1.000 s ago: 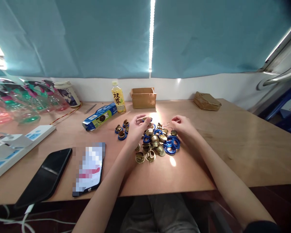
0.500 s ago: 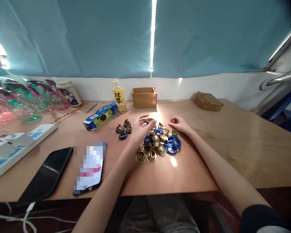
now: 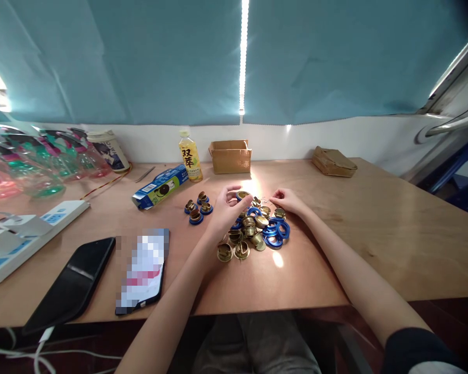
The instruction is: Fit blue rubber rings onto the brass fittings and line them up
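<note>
My left hand (image 3: 228, 208) is closed around a round brass fitting with a blue ring (image 3: 243, 195), held just above the pile. My right hand (image 3: 287, 200) is pinched at the far right of the pile. Its fingertips meet thin, wire-like silvery pieces (image 3: 264, 200), too small to make out. Between and below the hands lie several loose brass fittings (image 3: 249, 231) heaped together with blue plastic rings (image 3: 283, 229). Left of my left hand, several brass fittings seated in blue rings (image 3: 196, 216) stand in a small group.
A blue box (image 3: 161, 187), a yellow drink bottle (image 3: 191, 158) and an open cardboard box (image 3: 231, 157) stand behind. A brown paper packet (image 3: 334, 162) lies back right. At left are two phones (image 3: 72, 280), a power strip (image 3: 31, 241), a cup (image 3: 108, 150) and spray bottles (image 3: 35, 171).
The view has shifted very slightly, so everything appears a little further left. Both hands keep nearly the same pose; the left still holds the brass fitting.
</note>
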### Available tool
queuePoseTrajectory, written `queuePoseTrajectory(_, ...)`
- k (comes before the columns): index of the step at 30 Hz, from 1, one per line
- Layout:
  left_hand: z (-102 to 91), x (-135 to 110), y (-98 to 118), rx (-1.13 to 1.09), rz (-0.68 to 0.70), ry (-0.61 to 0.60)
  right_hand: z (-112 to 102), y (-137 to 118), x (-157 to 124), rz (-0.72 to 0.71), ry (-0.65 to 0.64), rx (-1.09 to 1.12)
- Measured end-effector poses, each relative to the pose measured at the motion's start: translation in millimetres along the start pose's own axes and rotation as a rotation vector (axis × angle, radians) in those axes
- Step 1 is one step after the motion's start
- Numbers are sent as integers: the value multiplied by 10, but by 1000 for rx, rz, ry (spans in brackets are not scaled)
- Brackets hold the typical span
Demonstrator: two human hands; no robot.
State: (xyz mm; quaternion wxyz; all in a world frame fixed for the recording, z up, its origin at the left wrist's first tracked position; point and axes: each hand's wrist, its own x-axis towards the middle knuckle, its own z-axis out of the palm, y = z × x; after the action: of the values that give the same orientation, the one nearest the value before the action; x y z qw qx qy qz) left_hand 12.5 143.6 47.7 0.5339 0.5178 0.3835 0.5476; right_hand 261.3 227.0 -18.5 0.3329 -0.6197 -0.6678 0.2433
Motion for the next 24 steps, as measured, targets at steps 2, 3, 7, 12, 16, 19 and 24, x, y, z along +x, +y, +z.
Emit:
queuePoseTrajectory(2, -5, 1, -8, 2, 3, -8, -3, -15, -9, 0, 3, 3)
queuePoseTrajectory(3, -6, -1, -9, 2, 3, -11, -3, -24, -16, 0, 3, 6)
queuePoseTrajectory(7, -4, -9, -4, 2, 5, -11, -8, -59, -48, -6, -13, 23)
queuePoseTrajectory(12, -4, -18, 1, 14, 3, -25, -6, -69, -50, 2, -14, 1)
queuePoseTrajectory(16, -4, -25, 4, 32, 6, -48, 7, -66, -33, 17, -3, -34)
queuePoseTrajectory(19, 2, -23, 10, 50, 10, -57, 13, -66, -27, 30, -2, -57)
queuePoseTrajectory(24, 4, -16, 6, 66, 21, -67, 20, -63, -11, 47, -6, -75)
